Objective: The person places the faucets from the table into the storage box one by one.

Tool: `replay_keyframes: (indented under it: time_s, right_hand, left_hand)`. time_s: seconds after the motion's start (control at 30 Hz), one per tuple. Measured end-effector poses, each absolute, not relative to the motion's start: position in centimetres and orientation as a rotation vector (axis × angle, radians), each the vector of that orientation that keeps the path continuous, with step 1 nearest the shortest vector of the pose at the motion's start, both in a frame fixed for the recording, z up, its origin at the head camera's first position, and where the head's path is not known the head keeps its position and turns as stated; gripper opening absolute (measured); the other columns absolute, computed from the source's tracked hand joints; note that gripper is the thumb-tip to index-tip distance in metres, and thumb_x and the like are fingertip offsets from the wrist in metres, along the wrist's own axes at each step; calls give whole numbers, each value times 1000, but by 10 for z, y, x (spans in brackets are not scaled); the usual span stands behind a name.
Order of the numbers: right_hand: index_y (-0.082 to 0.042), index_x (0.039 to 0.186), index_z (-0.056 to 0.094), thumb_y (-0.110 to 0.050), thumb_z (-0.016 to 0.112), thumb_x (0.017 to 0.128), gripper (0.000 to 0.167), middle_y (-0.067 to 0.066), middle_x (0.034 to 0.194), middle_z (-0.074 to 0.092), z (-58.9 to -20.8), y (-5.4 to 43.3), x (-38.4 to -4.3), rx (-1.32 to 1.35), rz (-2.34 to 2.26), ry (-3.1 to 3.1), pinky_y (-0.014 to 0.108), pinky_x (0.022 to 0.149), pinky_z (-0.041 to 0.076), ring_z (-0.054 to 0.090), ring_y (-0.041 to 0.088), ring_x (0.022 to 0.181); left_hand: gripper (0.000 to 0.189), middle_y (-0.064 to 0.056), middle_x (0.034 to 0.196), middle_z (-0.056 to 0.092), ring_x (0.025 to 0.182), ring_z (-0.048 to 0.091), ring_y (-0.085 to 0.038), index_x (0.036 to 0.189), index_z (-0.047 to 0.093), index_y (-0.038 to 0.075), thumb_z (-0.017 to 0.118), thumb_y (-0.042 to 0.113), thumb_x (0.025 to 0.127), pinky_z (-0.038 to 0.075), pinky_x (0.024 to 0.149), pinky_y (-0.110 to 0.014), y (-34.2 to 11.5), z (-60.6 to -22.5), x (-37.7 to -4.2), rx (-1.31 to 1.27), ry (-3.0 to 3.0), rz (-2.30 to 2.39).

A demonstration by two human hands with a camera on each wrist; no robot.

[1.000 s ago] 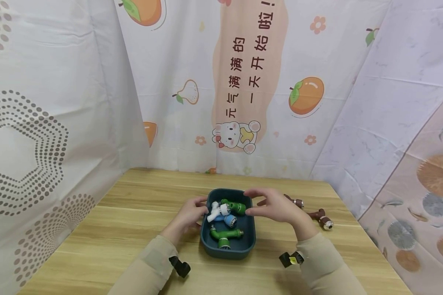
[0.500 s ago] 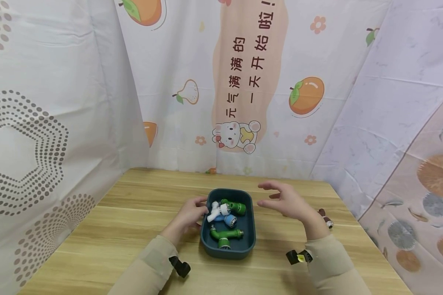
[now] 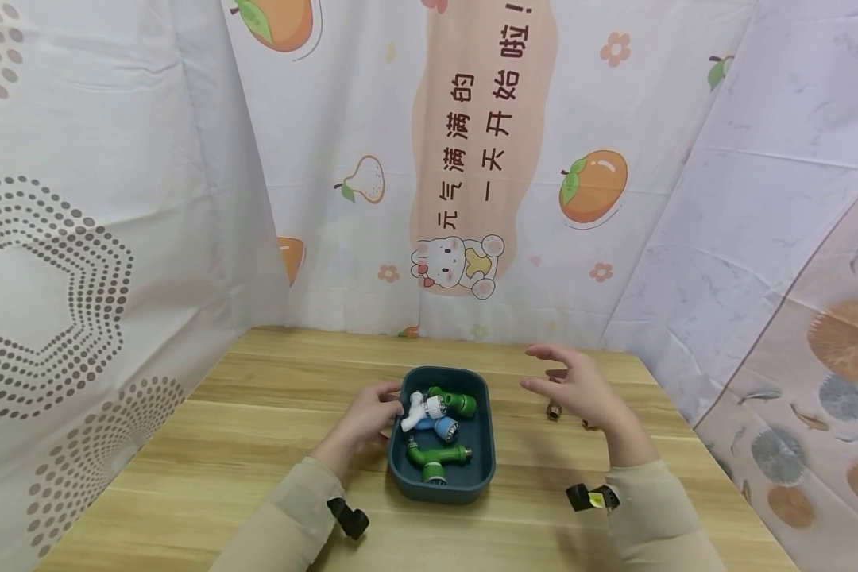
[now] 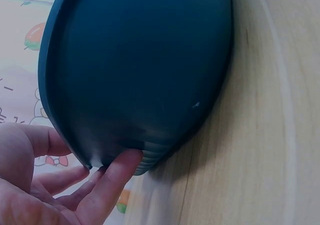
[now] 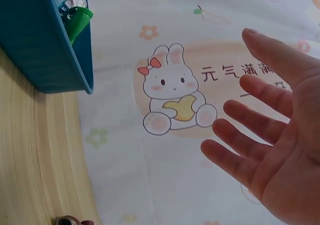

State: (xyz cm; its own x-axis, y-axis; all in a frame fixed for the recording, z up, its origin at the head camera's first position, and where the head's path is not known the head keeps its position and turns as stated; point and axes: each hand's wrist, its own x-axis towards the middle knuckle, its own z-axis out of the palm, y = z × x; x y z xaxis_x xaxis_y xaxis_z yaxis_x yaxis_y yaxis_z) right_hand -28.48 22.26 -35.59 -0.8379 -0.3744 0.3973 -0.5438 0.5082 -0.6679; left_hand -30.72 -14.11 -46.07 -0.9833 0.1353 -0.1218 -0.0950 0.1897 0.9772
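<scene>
Rightward from the bin [image 3: 440, 493], the right hand [image 3: 572, 385] was moved, empty fingers [image 5: 256, 120] spread, while the bin was gripped by the left hand [image 3: 367, 415], seemingly for steadiness.

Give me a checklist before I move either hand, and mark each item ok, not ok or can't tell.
1. Right hand free: ok, open in the air, holding nothing.
2. Left hand at the bin: ok, its fingers touch the side.
3. Bin on the table: ok, it appears to sit flat.
4. Room in the bin: ok, bare floor shows beside the near green tap.
5. Clear view of the brown fittings: not ok, the right hand partly hides them.
6. Number of brown fittings: cannot tell.
</scene>
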Motion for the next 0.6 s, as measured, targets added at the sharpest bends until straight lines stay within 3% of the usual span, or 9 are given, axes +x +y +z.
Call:
replay_keyframes:
  time_s: [0.6]
  right_hand:
    - [-2,140,56,-26,77,92,57,22,144,52,-364,263,-288,534,1212,-2520,59,102,45,45,43,133]
  left_hand:
    - [59,-20,131,60,101,62,-32,148,52,7,59,5,90,58,56,-44,-141,-461,-308,39,2275,1895]
